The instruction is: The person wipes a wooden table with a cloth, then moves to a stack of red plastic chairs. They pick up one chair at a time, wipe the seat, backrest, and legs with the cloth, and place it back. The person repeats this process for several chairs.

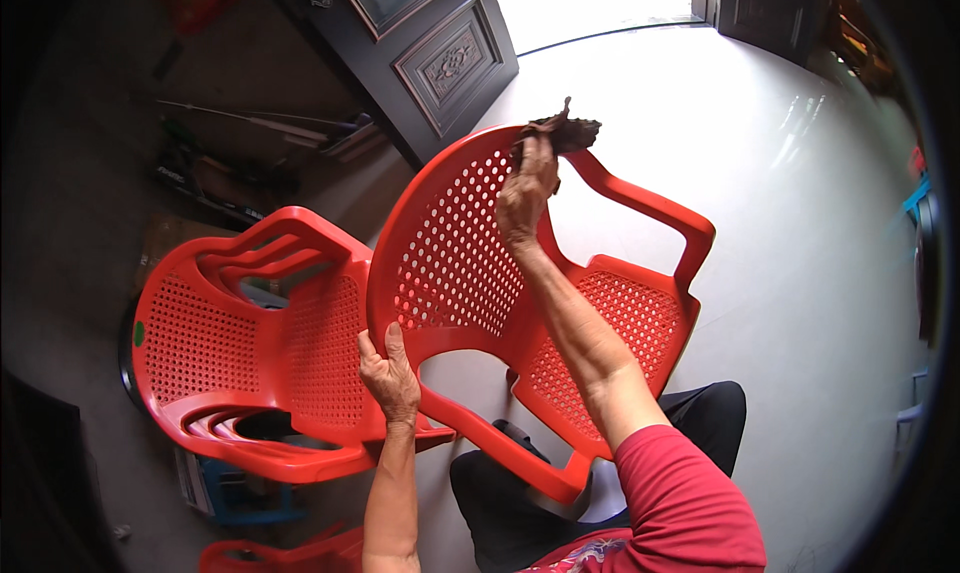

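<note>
1. Pressing a crumpled dark-brown cloth (572, 131) with closed-up fingers, the right hand (524, 201) meets the backrest's curved top rim, upper centre of the frame.
2. Mid-frame, the red perforated plastic armchair (470, 273) is pinched at its backrest's lower-left edge by the left hand (392, 381), thumb opposite fingers.
3. Wiping well likely needs a firm brace and flat cloth following the whole curve.

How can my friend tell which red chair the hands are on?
Find the dark door at the top, then look below it for a red chair. The left hand grips its back's rim, and the right hand holds a dark cloth against that rim. It is a single chair, while the red stack to its left has several nested together.
</note>
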Available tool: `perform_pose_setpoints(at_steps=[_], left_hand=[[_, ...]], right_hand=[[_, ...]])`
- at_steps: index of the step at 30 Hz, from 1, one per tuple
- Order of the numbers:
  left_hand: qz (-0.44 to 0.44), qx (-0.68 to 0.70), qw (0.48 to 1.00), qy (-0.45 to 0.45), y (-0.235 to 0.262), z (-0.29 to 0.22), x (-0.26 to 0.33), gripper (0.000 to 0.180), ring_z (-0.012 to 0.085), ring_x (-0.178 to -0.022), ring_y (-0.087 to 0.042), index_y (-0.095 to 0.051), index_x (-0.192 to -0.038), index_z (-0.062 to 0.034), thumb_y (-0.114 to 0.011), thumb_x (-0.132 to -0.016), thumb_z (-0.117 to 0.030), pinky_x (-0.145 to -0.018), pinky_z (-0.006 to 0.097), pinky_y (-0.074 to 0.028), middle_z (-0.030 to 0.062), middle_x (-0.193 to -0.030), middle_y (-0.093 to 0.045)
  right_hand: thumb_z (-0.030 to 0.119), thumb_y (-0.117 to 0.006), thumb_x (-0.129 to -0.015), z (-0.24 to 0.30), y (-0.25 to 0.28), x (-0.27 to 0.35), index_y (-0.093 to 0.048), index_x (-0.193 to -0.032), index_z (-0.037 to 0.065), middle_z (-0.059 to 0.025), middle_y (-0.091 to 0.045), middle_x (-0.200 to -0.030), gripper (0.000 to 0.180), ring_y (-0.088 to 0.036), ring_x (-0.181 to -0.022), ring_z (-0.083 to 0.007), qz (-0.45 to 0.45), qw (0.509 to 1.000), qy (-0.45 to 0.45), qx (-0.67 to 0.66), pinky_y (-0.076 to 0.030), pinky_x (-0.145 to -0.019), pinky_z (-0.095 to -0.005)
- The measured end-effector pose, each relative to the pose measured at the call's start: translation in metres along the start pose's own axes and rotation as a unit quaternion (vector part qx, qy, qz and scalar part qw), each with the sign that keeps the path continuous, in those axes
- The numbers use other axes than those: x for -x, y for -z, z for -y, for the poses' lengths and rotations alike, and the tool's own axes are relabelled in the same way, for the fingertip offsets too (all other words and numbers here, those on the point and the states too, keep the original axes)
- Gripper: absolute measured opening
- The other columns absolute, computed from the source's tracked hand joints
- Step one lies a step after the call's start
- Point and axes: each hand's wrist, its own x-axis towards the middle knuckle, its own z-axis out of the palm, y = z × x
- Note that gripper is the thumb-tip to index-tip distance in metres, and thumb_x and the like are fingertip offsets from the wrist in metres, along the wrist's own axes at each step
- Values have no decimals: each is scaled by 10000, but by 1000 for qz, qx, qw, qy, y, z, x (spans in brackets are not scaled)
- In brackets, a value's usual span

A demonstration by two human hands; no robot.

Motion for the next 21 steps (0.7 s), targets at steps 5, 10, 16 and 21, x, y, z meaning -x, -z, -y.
perform_pose_setpoints(at_steps=[5, 10, 16, 21], left_hand=[[31, -33, 998, 47, 4, 3, -1, 403, 163, -666, -422, -506, -940, 37, -510, -972, -365, -641, 306, -420, 63, -694, -483], [-8, 94, 995, -19, 1, 4, 2, 396, 175, -631, -400, -527, -945, 45, -469, -992, -344, -585, 323, -375, 68, -663, -439], [16, -37, 999, -12, 1, -6, 5, 323, 141, -625, -383, -517, -899, 31, -492, -989, -279, -571, 303, -357, 35, -660, -417], [12, -6, 1000, 27, 6, -3, 8, 364, 108, -640, -367, -519, -881, 37, -487, -992, -308, -572, 264, -342, -3, -676, -404]], right_hand=[[-71, -508, -764, 98, 40, 72, -553, -1217, -22, -181, -471, -1298, 458, -434, -1152, -367, 141, 976, 65, -154, -381, -987, -421], [46, -603, -738, 142, 76, 85, -574, -1237, 70, -120, -452, -1290, 501, -459, -1070, -303, 223, 911, 236, -254, -414, -926, -414], [63, -554, -829, 70, 30, 49, -497, -1324, 77, -119, -440, -1251, 498, -436, -1054, -296, 91, 980, 170, -42, -384, -865, -391], [3, -579, -771, -3, 20, 73, -435, -1377, 48, -152, -454, -1260, 624, -445, -1082, -325, 70, 997, 10, 27, -353, -906, -432]])
